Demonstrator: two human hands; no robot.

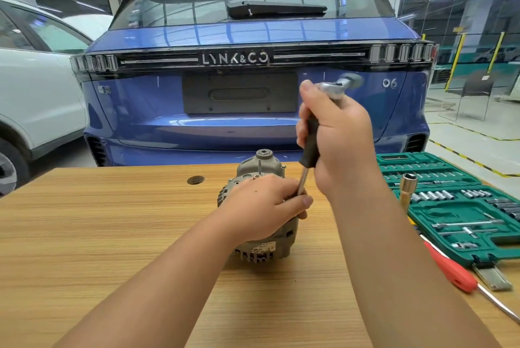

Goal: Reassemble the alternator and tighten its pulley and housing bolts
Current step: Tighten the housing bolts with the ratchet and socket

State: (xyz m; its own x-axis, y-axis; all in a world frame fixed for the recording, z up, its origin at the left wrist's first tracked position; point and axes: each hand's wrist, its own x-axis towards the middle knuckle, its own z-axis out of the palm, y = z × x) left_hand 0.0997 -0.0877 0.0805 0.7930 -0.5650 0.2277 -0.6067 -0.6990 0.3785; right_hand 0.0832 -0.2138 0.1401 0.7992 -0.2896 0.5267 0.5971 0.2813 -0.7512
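Note:
A grey alternator point(260, 167) stands on the wooden table point(112, 235), its round hub at the far end and long bolts sticking up from the housing. My left hand point(261, 204) lies over its top and pinches the lower steel shaft of a driver point(303, 183) against it. My right hand point(337, 134) grips the driver's black handle point(309, 142) higher up, with a chrome ratchet head point(336, 86) showing above its fingers. The driver's tip is hidden under my left hand.
A green socket set case point(450, 207) lies open at the right, with a loose deep socket point(408, 181) standing at its near-left edge. A red-handled screwdriver point(450, 271) lies in front of the case. A blue car point(253, 80) stands right behind the table, a white one at the left.

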